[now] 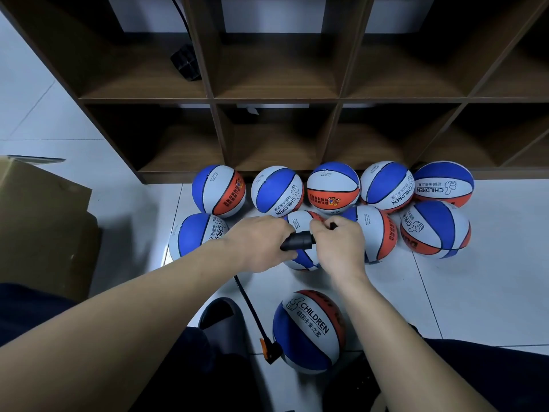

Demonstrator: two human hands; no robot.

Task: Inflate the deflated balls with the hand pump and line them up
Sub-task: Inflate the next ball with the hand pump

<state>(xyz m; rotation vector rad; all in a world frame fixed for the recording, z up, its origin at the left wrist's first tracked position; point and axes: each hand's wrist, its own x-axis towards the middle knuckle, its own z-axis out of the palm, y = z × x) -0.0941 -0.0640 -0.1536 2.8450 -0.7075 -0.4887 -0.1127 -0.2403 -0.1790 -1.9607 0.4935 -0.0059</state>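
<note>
Both my hands grip the black T-handle of the hand pump (298, 241): my left hand (258, 242) on its left end, my right hand (341, 244) on its right end. The pump's black hose (249, 304) runs down to an orange-and-black nozzle (269, 350) at the side of a blue, white and orange ball (309, 331) near my feet. Several more balls of the same colours lie on the floor beyond my hands, a back row (332, 187) against the shelf base and a nearer row (435, 228). One ball (303, 260) is mostly hidden behind my hands.
A brown wooden cubby shelf (276, 99) stands behind the balls, with a black object (185, 62) in one upper-left compartment. A cardboard box (41, 221) sits on the left. A dark slipper (221, 313) is beside the hose on the white tiled floor (475, 292).
</note>
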